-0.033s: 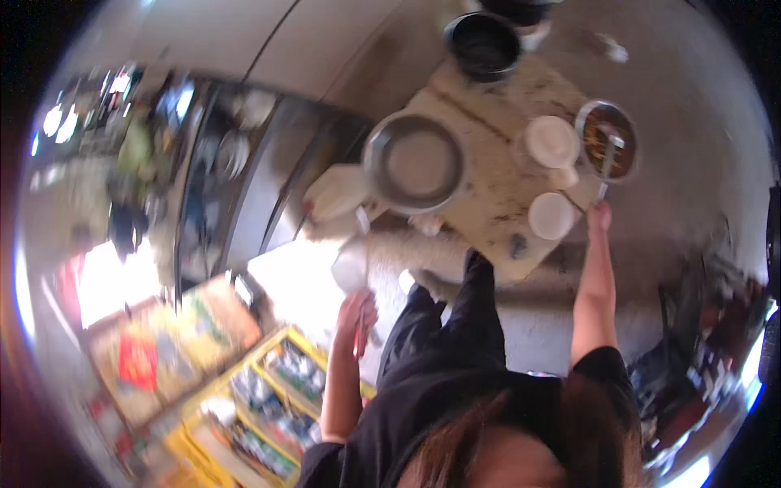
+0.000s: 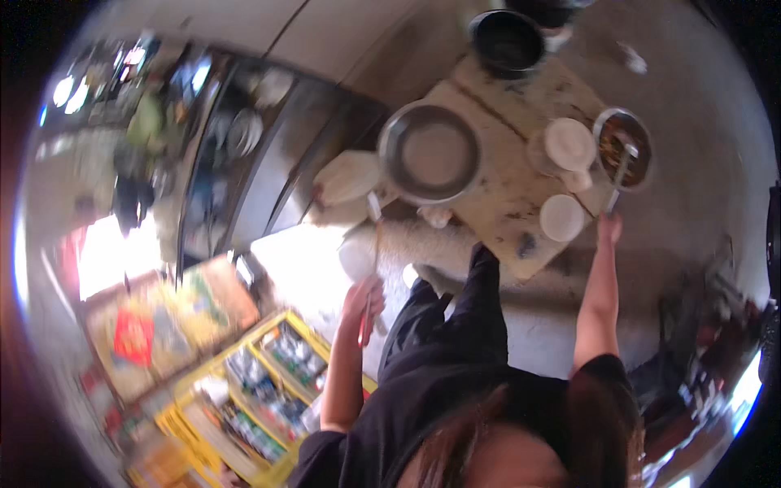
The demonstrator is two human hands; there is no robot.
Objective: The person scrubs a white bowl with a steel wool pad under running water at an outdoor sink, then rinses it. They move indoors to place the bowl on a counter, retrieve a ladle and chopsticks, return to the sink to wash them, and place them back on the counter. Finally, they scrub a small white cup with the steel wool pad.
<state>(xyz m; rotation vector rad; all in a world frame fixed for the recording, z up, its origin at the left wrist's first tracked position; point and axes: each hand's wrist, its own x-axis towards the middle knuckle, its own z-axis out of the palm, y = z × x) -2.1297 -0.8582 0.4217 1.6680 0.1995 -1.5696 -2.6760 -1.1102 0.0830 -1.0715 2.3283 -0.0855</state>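
Note:
My left hand (image 2: 364, 299) is closed around a long thin utensil (image 2: 377, 224) with a red handle end and a pale head. A whitish round bowl (image 2: 355, 259) shows just beyond these fingers; I cannot tell whether they hold it too. On the right, my right hand (image 2: 609, 226) grips the handle of a metal serving spoon (image 2: 623, 175). The spoon's head rests in a metal bowl (image 2: 648, 172) of reddish-brown food. Next to that bowl stand a white lidded container (image 2: 569, 144) and a white bowl (image 2: 562, 218). Motion blur softens the details.
A wide metal basin (image 2: 431, 153) sits on the worn low wooden table (image 2: 508, 203), with a black pot (image 2: 506, 45) at its far end. A pale bag (image 2: 347, 177) lies left of the basin. Yellow crates (image 2: 277, 366) of bottles stand at lower left, near a dark-framed cabinet (image 2: 285, 154).
The table and its things sit slightly farther right in the picture, as the view has shifted. Both hands keep their grips; the spoon stays in the food.

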